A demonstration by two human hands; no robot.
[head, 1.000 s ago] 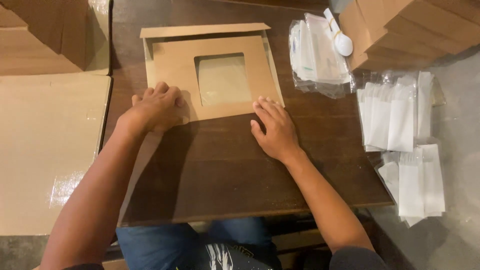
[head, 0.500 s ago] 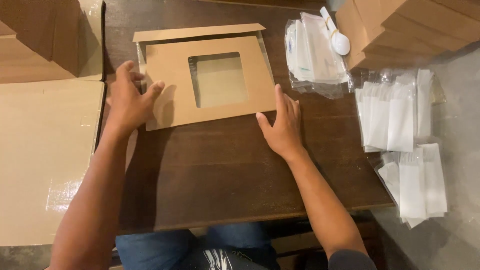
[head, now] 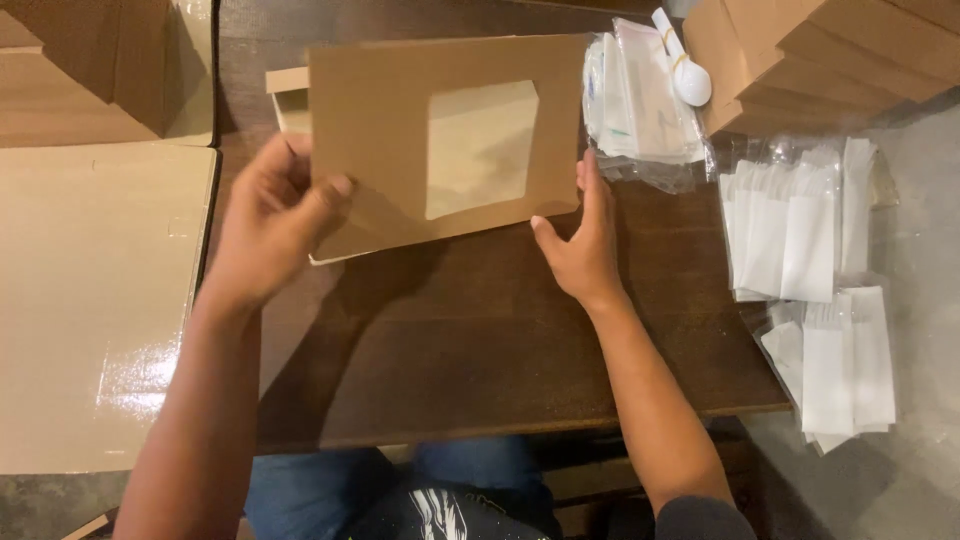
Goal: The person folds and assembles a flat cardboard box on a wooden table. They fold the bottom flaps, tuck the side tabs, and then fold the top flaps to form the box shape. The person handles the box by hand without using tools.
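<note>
Now you're folding the windowed cardboard blank (head: 440, 140): left hand (head: 270, 225) grips its edge, right hand (head: 580, 245) steadies its corner, fingers open; next, crease the flap squarely.

Light warm and moderate, from overhead. Dark brown wooden desk (head: 480, 340) reads dim with a dull sheen. Flat brown cardboard panel with a square window (head: 400, 140) throws a soft shadow down and left onto the desk below it. Strong glare patches on the glossy pale cardboard sheet (head: 100, 300) at left, brightest low on its surface. Clear plastic sleeves of white packets (head: 810, 240) at right near blown out, detail lost. Left hand (head: 270, 225) slightly motion-blurred; right hand (head: 580, 245) sharper. Corners darken; lower edge falls into deep shadow under the desk. Overall softness, compression smear.
</note>
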